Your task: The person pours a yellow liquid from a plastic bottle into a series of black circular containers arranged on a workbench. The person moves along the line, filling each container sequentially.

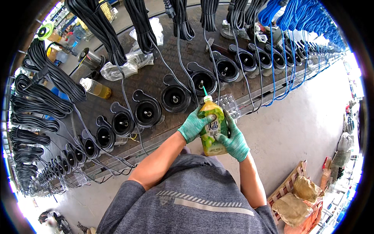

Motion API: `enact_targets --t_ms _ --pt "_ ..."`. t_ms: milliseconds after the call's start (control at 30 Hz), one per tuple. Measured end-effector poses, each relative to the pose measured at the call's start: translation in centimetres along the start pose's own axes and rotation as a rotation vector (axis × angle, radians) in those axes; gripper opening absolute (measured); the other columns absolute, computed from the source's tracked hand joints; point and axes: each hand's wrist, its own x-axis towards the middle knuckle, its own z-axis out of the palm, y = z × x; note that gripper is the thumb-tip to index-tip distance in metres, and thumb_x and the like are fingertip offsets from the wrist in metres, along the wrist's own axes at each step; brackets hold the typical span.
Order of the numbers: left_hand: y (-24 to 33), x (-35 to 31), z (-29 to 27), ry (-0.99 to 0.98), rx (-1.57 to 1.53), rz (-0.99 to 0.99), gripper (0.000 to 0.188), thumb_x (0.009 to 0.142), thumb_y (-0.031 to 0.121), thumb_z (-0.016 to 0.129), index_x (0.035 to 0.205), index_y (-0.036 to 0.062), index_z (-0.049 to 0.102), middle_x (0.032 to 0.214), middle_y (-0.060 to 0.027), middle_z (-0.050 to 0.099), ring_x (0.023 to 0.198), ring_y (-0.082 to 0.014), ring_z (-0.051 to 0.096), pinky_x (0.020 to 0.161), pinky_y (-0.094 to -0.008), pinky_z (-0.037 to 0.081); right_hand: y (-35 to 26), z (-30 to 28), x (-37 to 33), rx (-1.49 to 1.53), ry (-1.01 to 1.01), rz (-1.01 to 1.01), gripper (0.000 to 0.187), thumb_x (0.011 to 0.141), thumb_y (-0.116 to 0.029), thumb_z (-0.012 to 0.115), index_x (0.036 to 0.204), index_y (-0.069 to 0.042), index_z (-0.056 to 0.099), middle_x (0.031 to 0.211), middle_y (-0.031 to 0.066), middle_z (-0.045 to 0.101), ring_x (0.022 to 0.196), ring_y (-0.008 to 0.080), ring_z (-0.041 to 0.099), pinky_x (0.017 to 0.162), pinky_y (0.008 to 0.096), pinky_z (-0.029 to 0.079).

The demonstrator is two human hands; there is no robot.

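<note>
Head view: left hand [193, 125] and right hand [235, 142] hold yellow-green bottle [212, 130]; black cables [99, 29] hang before black housings [168, 98] along tabletop [167, 58]; far-right housings, behind blue cables [289, 17], indistinct.

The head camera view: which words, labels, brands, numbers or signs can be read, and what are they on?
Green-and-yellow bottle held in the left hand and right hand: large dark printed characters, not copied out here; its smaller print is too small to read.
Grey shirt: a faint mark, too blurred to read.
</note>
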Motion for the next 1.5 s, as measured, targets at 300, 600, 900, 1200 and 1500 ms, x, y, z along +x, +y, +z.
enact_targets --t_ms 300,600,900,1200,1500 --pt "-0.1 3.6 2.8 0.027 0.263 0.113 0.062 0.094 0.009 0.08 0.149 0.008 0.05 0.137 -0.0062 0.066 0.124 -0.0175 0.064 0.107 -0.0355 0.055 1.5 -5.3 1.3 0.019 -0.048 -0.108 0.103 0.085 -0.002 0.077 0.17 -0.011 0.019 0.156 0.0141 0.051 0.137 0.0205 0.053 0.115 0.0365 0.046" --pt "-2.3 10.7 6.7 0.083 0.189 0.021 0.059 0.096 0.012 0.078 0.148 0.0074 0.051 0.133 -0.0072 0.068 0.117 -0.0197 0.069 0.099 -0.0374 0.061 -1.5 -13.1 4.2 0.027 -0.085 -0.078 0.098 0.086 0.001 0.07 0.169 -0.012 0.021 0.153 0.015 0.053 0.134 0.0211 0.056 0.113 0.0355 0.047" --pt "-2.0 11.8 8.3 0.117 0.13 0.049 0.044 0.1 0.018 0.073 0.141 0.0074 0.059 0.125 -0.0065 0.072 0.107 -0.0186 0.072 0.092 -0.0352 0.062 -3.2 -15.2 6.2 -0.181 -0.096 -0.012 0.098 0.087 -0.002 0.072 0.17 -0.015 0.021 0.139 0.0159 0.066 0.12 0.0196 0.065 0.105 0.0336 0.052" --pt "-2.4 12.4 8.3 0.106 0.16 0.077 0.058 0.095 0.016 0.08 0.147 0.0073 0.053 0.131 -0.0064 0.069 0.116 -0.0183 0.068 0.098 -0.036 0.06 -3.4 -15.3 5.6 -0.023 -0.114 0.021 0.103 0.088 -0.003 0.078 0.17 -0.012 0.018 0.147 0.0145 0.06 0.128 0.0206 0.06 0.108 0.0344 0.05" --pt "-3.6 18.6 10.9 -0.051 0.215 0.082 0.06 0.093 0.011 0.082 0.145 0.0046 0.052 0.133 -0.0071 0.068 0.119 -0.0181 0.067 0.101 -0.0356 0.057 -3.4 -19.4 5.3 -0.021 0.049 -0.104 0.101 0.087 -0.002 0.075 0.17 -0.013 0.019 0.154 0.0133 0.052 0.135 0.0198 0.055 0.113 0.0353 0.047"
